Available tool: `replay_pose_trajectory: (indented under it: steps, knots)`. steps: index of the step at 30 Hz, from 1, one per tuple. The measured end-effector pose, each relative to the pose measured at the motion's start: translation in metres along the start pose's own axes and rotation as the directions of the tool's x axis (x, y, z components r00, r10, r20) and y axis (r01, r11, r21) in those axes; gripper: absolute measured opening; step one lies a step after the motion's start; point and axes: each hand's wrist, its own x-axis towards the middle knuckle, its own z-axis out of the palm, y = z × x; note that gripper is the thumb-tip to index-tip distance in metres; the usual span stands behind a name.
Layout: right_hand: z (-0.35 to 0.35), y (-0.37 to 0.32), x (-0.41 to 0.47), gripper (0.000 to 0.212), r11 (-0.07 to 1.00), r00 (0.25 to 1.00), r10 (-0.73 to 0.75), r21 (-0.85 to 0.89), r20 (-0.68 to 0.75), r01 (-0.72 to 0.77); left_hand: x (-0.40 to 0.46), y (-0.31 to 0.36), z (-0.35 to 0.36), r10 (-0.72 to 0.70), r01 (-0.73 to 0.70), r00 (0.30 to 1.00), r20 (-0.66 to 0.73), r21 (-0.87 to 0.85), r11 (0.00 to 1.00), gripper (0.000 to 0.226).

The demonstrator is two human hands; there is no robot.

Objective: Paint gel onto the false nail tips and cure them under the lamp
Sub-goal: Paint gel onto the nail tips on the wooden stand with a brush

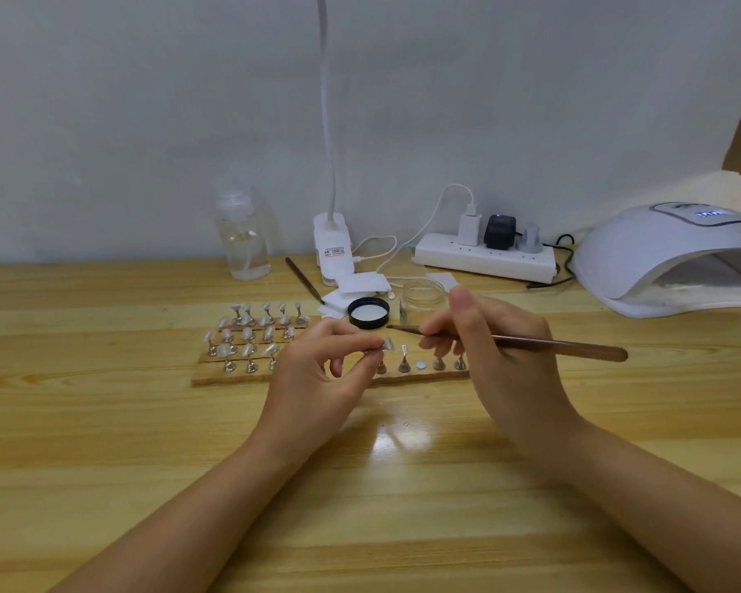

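**Mid-coat on one tip, lamp waiting way off to the side**

Going left to right: rows of nail tips on stands (249,336) sit on a wooden board (215,378) on the counter (103,421). The left hand (317,378) pinches one small stand with a nail tip (386,343) on it, lifted just above the board. The right hand (497,348) grips a brush (552,346), bristles just beside that tip. Open jar (423,293) and its lid (369,312) sit behind. The curing lamp (668,258) is far right. My worry: that pinch looks light, so brush pressure could twist the tip and smear gel onto the fingers.
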Motion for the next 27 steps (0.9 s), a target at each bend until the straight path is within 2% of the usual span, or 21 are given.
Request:
replay_pose_trajectory:
  steps: [4, 9, 13, 16, 18, 22, 27]
  knots:
    - [0.0, 0.001, -0.004, 0.043, 0.997, 0.997, 0.071, 0.013, 0.031, -0.071, 0.0, 0.001, 0.0, 0.006, -0.006, 1.0, 0.0, -0.011, 1.0, 0.025]
    - [-0.001, 0.003, -0.004, 0.035, 1.0, 1.0, -0.019, -0.017, -0.004, 0.019, -0.001, 0.002, 0.0, 0.006, -0.006, 1.0, 0.003, -0.021, 1.0, 0.024]
    - [-0.002, 0.004, -0.008, 0.041, 0.998, 0.998, 0.061, 0.021, 0.025, -0.061, -0.001, 0.002, 0.0, 0.014, -0.013, 1.0, 0.017, -0.022, 1.0, 0.027]
    - [-0.003, 0.006, -0.007, 0.039, 1.0, 1.0, -0.018, 0.004, -0.017, 0.019, -0.001, 0.001, 0.0, 0.022, -0.022, 0.999, 0.025, -0.01, 1.0, 0.024]
    - [-0.004, 0.007, -0.007, 0.038, 0.999, 0.999, -0.05, -0.02, 0.009, 0.05, -0.002, 0.0, -0.001, 0.024, -0.024, 0.999, 0.036, -0.002, 1.0, 0.023]
    - [-0.004, 0.007, -0.01, 0.043, 0.998, 0.998, 0.053, 0.035, 0.041, -0.055, -0.003, 0.001, -0.001, 0.025, -0.025, 0.999, 0.049, 0.005, 1.0, 0.023]
    - [-0.004, 0.008, -0.009, 0.034, 0.999, 0.999, -0.033, -0.009, 0.002, 0.033, -0.003, 0.0, -0.001, 0.022, -0.022, 0.998, 0.055, -0.008, 1.0, 0.021]
